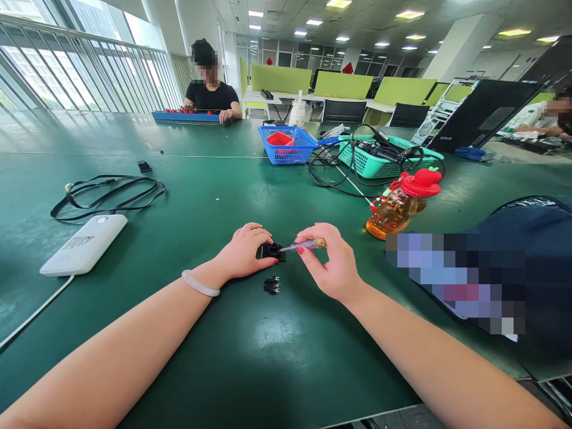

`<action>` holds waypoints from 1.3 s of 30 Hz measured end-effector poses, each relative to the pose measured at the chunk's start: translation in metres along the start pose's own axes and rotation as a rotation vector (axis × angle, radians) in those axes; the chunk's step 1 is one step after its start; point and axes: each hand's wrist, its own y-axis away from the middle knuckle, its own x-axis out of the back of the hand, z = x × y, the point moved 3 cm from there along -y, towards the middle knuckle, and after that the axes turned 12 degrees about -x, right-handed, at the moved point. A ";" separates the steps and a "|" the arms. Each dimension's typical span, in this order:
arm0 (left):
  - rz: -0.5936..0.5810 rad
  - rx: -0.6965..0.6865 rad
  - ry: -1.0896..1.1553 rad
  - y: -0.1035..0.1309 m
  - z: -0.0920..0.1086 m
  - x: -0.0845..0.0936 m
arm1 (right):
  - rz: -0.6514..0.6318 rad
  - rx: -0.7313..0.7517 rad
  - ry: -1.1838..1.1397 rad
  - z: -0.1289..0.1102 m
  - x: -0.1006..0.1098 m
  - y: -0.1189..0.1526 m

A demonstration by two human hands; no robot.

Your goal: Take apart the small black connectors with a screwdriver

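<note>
My left hand (pixel 245 251) is closed around a small black part (pixel 273 251), holding it against the green table (pixel 214 357) between thumb and fingers. In my right hand (pixel 333 262) is a screwdriver (pixel 306 245) with a translucent purplish handle and a tan end, pinched by thumb and fingertips. It lies nearly level and points left, its tip at the black part. Whether the tip sits in a screw is too small to tell. Just below, several small black pieces with metal prongs (pixel 271 285) lie in a cluster on the table.
A white power bank (pixel 84 244) and a looped black cable (pixel 107 193) lie left. Ahead stand a blue basket (pixel 288 155), a green basket (pixel 375 170) with cables, and a red-capped bottle (pixel 400 205). Dark fabric (pixel 536 262) is at right. A person (pixel 210 89) sits across.
</note>
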 end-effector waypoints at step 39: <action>0.108 0.306 -0.328 0.004 0.004 0.019 | 0.165 -0.010 0.014 0.024 0.000 0.000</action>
